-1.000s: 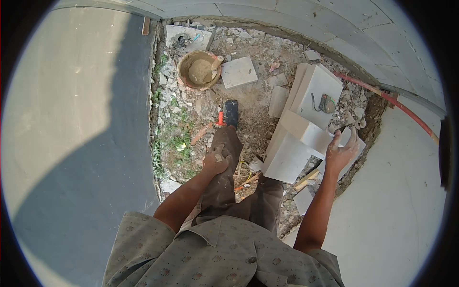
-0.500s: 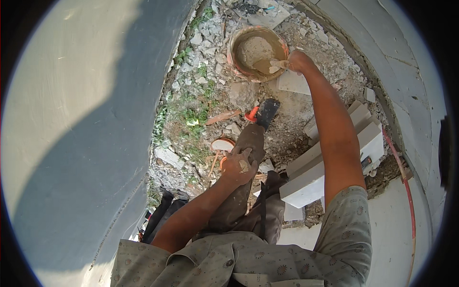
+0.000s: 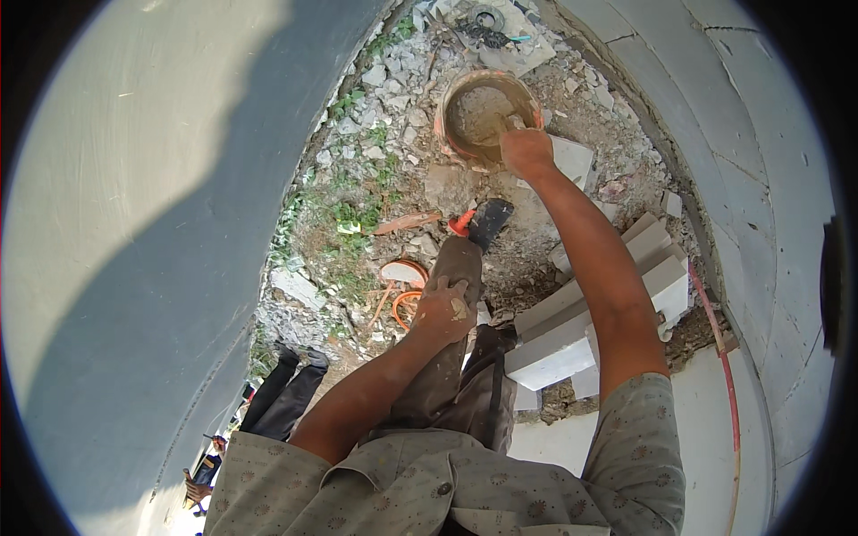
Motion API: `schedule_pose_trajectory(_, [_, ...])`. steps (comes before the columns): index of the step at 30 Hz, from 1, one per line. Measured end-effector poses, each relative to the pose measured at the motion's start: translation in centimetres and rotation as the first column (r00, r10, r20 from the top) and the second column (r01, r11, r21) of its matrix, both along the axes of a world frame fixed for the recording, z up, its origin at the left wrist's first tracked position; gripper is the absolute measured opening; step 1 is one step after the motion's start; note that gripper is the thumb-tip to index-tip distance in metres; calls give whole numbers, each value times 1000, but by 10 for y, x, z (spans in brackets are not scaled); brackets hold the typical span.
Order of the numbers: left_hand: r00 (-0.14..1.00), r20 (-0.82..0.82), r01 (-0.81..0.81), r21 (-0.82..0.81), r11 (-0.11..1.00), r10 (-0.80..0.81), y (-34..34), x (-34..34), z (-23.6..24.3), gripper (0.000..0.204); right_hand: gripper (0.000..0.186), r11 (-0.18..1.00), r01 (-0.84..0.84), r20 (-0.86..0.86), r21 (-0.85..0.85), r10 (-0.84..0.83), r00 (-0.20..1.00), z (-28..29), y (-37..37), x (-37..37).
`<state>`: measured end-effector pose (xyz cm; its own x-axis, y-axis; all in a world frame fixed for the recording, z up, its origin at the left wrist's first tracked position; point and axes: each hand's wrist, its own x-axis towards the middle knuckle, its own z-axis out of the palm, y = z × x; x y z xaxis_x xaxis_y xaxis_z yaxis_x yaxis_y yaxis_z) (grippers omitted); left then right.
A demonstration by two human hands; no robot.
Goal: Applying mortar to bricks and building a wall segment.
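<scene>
My right hand [image 3: 527, 154] is closed around a mortar-smeared trowel [image 3: 513, 122] at the near right side of a round bucket [image 3: 441, 125]. Its blade is mostly hidden by the hand and the mix. Wet grey-brown mortar [image 3: 478, 105] fills the lower part of the bucket, with a thicker lump on top. My left hand [image 3: 449, 308] rests over my bent knee, fingers apart, with a dried smear on its back and no tool in it. Just beyond the knee, a red-orange cone-shaped piece [image 3: 461, 223] lies beside my dark shoe [image 3: 491, 223].
Pale blocks [image 3: 559, 348] are stacked beside my right arm. A white flat slab [image 3: 570, 163] lies right of the bucket. Orange rings [image 3: 407, 306] lie left of my knee among rubble and weeds. Grey walls flank both sides; a reddish pole [image 3: 726, 375] leans right. Another person's legs [image 3: 284, 393] show lower left.
My right hand has shifted left and nearer to me, over the bucket's near rim, taking the trowel with it. The left hand stays on the knee. The view has shifted slightly.
</scene>
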<state>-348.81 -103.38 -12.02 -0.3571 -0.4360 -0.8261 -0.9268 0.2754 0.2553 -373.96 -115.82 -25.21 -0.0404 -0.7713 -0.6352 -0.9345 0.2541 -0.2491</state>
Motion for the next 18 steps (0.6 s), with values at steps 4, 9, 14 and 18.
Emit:
schedule_pose_trajectory(4, [992,93,80,64,995,-85,0,-4,2,50,20,999,10,133,-36,-5,991,3,15,11])
schedule_pose_trajectory(9, [993,64,91,70,993,-96,3,-14,0,49,33,912,410,352,3,-385,853,-15,64,-31])
schedule_pose_trajectory(14, [988,83,117,134,984,-129,-8,-20,3,50,41,720,692,651,62,-554,518,-10,154,-40])
schedule_pose_trajectory(18, [988,99,115,68,991,-122,4,-20,-3,51,43,806,580,329,118,-583,743,7,174,-49])
